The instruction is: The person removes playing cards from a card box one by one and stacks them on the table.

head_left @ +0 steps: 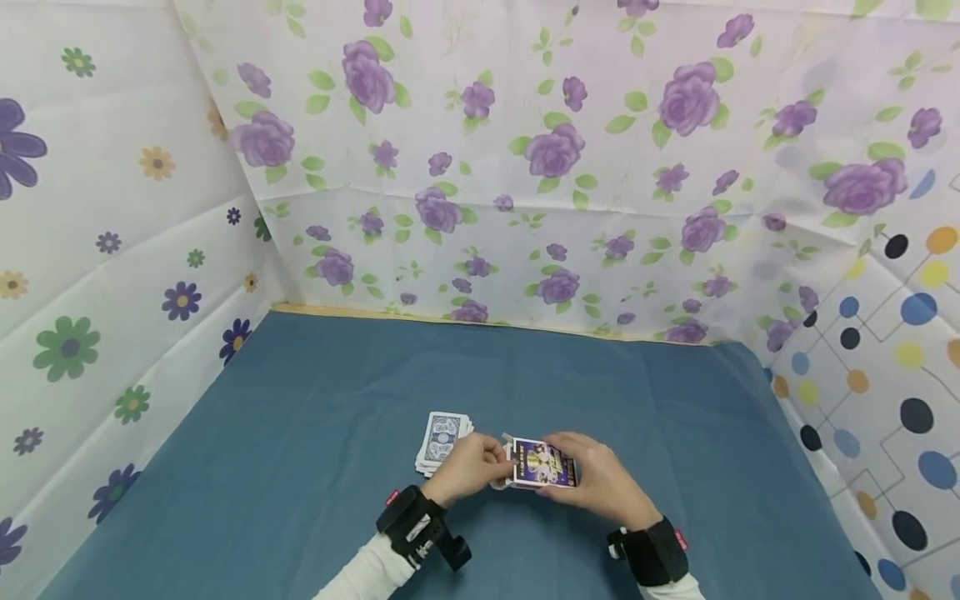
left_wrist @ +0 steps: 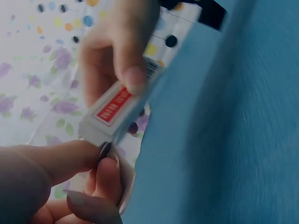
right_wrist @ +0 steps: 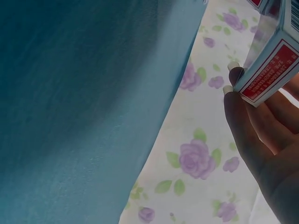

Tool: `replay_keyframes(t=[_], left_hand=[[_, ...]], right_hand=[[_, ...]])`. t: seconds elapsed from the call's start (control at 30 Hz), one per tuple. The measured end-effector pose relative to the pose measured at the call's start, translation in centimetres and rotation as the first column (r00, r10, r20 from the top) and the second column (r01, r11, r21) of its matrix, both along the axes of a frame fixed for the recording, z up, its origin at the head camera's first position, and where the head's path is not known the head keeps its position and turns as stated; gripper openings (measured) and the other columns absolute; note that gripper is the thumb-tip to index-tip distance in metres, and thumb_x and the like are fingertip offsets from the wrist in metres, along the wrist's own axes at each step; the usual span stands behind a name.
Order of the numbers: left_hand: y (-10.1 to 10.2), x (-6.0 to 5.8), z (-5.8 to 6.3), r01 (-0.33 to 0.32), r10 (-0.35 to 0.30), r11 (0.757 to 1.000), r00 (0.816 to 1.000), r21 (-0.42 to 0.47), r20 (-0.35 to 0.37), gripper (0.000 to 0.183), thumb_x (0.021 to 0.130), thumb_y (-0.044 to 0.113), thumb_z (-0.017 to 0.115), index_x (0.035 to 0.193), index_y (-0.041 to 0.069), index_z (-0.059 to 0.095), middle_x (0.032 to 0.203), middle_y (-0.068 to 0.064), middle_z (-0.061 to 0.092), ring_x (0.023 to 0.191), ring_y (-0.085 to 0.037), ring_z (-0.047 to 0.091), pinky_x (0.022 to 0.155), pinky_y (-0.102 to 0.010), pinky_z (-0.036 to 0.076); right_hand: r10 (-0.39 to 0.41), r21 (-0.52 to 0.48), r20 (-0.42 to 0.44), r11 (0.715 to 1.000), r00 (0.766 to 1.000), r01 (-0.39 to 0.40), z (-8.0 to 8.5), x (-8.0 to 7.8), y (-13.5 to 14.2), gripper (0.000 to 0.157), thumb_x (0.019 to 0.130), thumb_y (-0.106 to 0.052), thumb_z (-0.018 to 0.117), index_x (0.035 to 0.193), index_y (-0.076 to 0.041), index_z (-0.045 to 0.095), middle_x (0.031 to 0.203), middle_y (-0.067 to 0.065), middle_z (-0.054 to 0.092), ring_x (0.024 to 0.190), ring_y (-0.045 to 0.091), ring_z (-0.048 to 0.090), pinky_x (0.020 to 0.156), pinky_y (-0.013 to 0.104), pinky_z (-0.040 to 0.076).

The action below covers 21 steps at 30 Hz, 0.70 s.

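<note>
A small playing card box (head_left: 546, 463) with a purple printed face is held between both hands, above the blue cloth. My right hand (head_left: 600, 479) grips its right end, thumb on the near edge and fingers on the far edge. At the other end my left hand (head_left: 468, 467) pinches the box's flap (left_wrist: 125, 179), with thumb and fingertips bent together. The box's narrow side, white with a red label, faces the left wrist view. Just left of the box lies a stack of playing cards (head_left: 444, 435), blue-patterned backs up, slightly uneven. The inside of the box is hidden.
Blue cloth (head_left: 337, 392) covers the table. Floral sheets hang as a back wall (head_left: 487, 167) and a left wall (head_left: 112, 275), and a dotted sheet (head_left: 900, 375) hangs on the right. Each wrist carries a black strapped camera (head_left: 416, 525).
</note>
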<state>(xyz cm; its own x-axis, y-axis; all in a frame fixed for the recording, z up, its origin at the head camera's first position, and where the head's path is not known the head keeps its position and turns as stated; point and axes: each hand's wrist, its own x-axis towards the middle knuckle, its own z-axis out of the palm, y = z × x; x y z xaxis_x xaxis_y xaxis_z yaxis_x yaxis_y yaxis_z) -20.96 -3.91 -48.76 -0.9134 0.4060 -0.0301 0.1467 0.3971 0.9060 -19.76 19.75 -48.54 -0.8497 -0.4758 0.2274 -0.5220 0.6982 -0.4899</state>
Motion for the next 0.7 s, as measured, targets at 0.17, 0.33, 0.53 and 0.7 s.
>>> replay_keyframes(t=[0.17, 0.33, 0.53, 0.7], left_hand=[[-0.9, -0.3, -0.2, 0.03, -0.045, 0.994, 0.989, 0.107, 0.138, 0.027, 0.092, 0.018, 0.065, 0.071, 0.003, 0.057, 0.052, 0.001, 0.054, 0.047, -0.011, 0.048, 0.047, -0.022, 0.034], [-2.5, -0.3, 0.1, -0.003, -0.032, 0.985, 0.979, 0.172, 0.202, 0.022, 0.094, 0.013, 0.06, 0.075, 0.004, 0.053, 0.053, 0.002, 0.055, 0.056, -0.016, 0.06, 0.054, -0.025, 0.041], [-4.4, -0.5, 0.5, -0.017, -0.05, 0.965, 0.967, 0.26, 0.249, 0.011, 0.093, 0.008, 0.057, 0.088, -0.002, 0.055, 0.064, 0.005, 0.058, 0.062, -0.01, 0.057, 0.059, -0.022, 0.043], [-6.2, -0.7, 0.6, -0.054, -0.012, 0.958, 0.974, 0.281, 0.227, 0.032, 0.092, 0.008, 0.061, 0.118, -0.012, 0.059, 0.089, -0.005, 0.07, 0.077, -0.008, 0.061, 0.072, -0.025, 0.05]], right_hand=[[-0.009, -0.018, 0.025, 1.0, 1.0, 0.01, -0.3, 0.0, 0.3, 0.066, 0.078, -0.052, 0.075, 0.131, -0.015, 0.06, 0.126, 0.002, 0.063, 0.111, 0.02, 0.062, 0.083, 0.035, 0.051], [-0.019, -0.007, 0.033, 1.0, 0.999, 0.019, -0.2, -0.1, 0.3, 0.066, 0.078, -0.051, 0.076, 0.131, -0.015, 0.06, 0.127, 0.002, 0.063, 0.113, 0.02, 0.061, 0.086, 0.037, 0.051], [-0.033, 0.002, 0.025, 0.999, 0.999, 0.033, -0.2, -0.2, 0.3, 0.066, 0.077, -0.052, 0.076, 0.131, -0.016, 0.06, 0.126, 0.003, 0.063, 0.114, 0.022, 0.061, 0.088, 0.041, 0.051], [-0.03, -0.002, 0.032, 1.0, 0.999, 0.03, -0.2, -0.2, 0.2, 0.065, 0.077, -0.048, 0.078, 0.131, -0.017, 0.06, 0.127, 0.002, 0.063, 0.113, 0.02, 0.061, 0.087, 0.038, 0.051]])
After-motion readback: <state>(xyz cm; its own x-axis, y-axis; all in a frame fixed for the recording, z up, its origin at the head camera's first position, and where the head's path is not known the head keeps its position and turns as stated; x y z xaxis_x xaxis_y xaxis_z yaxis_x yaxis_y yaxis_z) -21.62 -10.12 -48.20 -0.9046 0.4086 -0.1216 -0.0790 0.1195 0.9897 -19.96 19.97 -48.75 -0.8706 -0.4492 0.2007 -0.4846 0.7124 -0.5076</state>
